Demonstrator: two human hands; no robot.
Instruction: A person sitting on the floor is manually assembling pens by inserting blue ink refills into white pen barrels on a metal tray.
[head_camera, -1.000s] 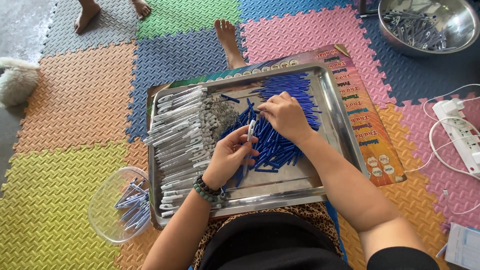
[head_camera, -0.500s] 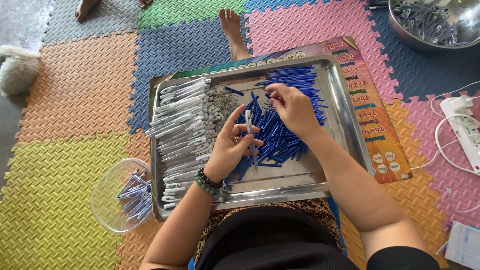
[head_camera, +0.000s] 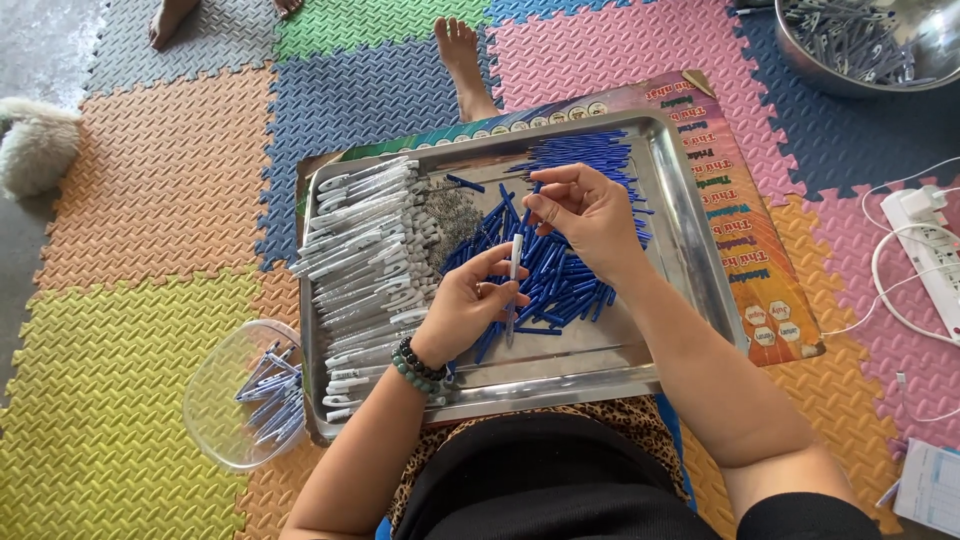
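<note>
A view from above of a person seated on a floor of coloured foam mats (head_camera: 150, 180), with a shiny metal tray (head_camera: 690, 250) on their lap and a printed poster (head_camera: 770, 260) beneath it.

The left hand (head_camera: 468, 305) is closed around a white pen barrel (head_camera: 513, 270), held nearly upright over the middle of the tray, thumb and fingers pinching its lower half. A beaded bracelet (head_camera: 420, 367) sits on that wrist.

The right hand (head_camera: 590, 212) hovers just above and to the right of the barrel, fingers curled together, tips pinched; whether they hold a small part cannot be told.

Under both hands lies a heap of blue pen parts (head_camera: 575, 275), filling the middle and far right of the tray. Along the tray's left edge lie white pens (head_camera: 365, 245) in rows, with a small pile of metal springs (head_camera: 452, 210) between them and the blue heap.

Off the tray's near left corner sits a clear plastic bowl (head_camera: 215, 400) holding a few finished pens. A steel bowl (head_camera: 860, 50) sits at the far right, and a white power strip (head_camera: 930, 250) lies at the right.
</note>
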